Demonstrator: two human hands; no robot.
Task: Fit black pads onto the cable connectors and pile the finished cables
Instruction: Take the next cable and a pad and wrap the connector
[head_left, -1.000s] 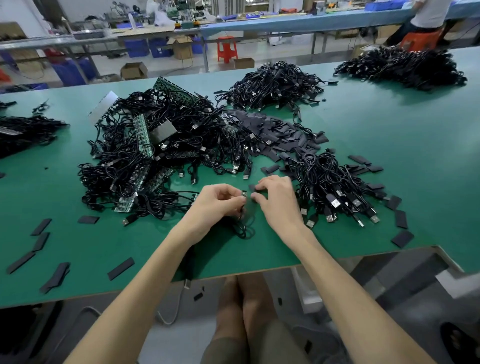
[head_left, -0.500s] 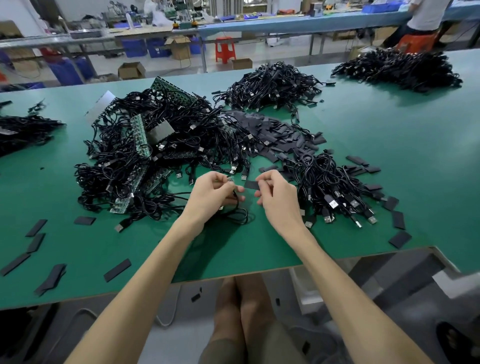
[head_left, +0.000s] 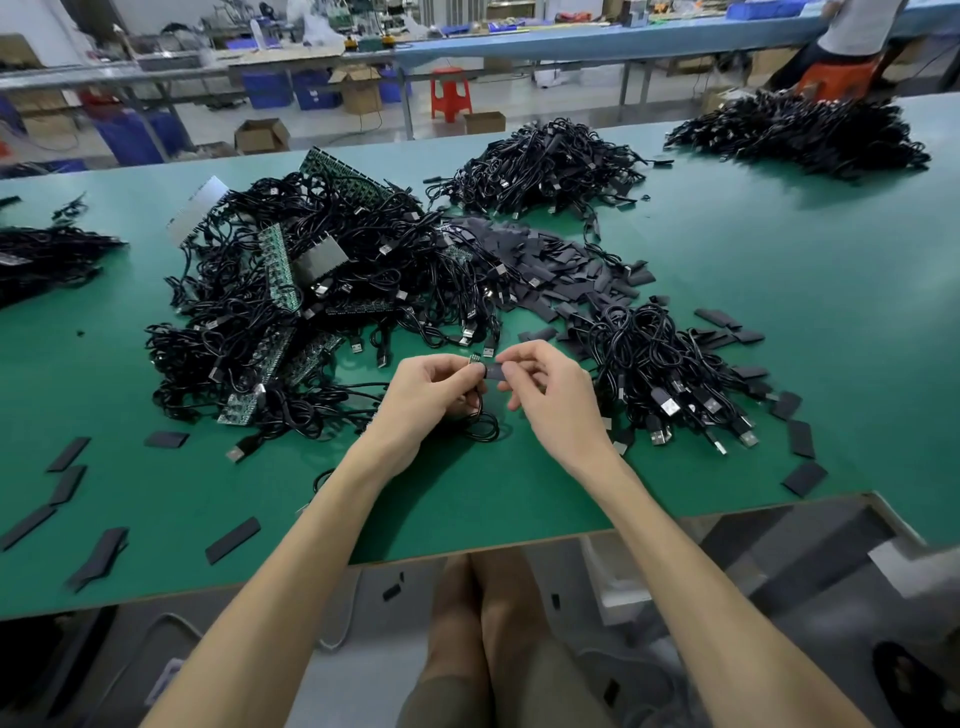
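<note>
- A person seated at a green table (head_left: 779, 312) works on a single cable (head_left: 480, 428), both bare forearms reaching in from the near edge
- The left hand (head_left: 431, 389) has its fingers curled round the cable just behind its connector (head_left: 475, 360), a small end that pokes up past the thumb; the rest of the cable drops in a loop onto the table under the hand
- The right hand (head_left: 545, 395) pinches a black pad (head_left: 493, 370) between thumb and forefinger, the pad's left end right against the connector; whether it has slipped on is too small to tell
- Just right of the hands lies a pile of cables (head_left: 665, 374), plugs fanned towards the near edge
- Behind the hands sprawls a big tangle (head_left: 311, 312) of cables mixed with green circuit boards (head_left: 275, 265), and beside it, to the right, a heap of pads (head_left: 561, 270)
- A farther cable pile (head_left: 545, 166) sits towards the table's back edge
- Loose pads (head_left: 67, 483) lie strewn across the near left of the table
</note>
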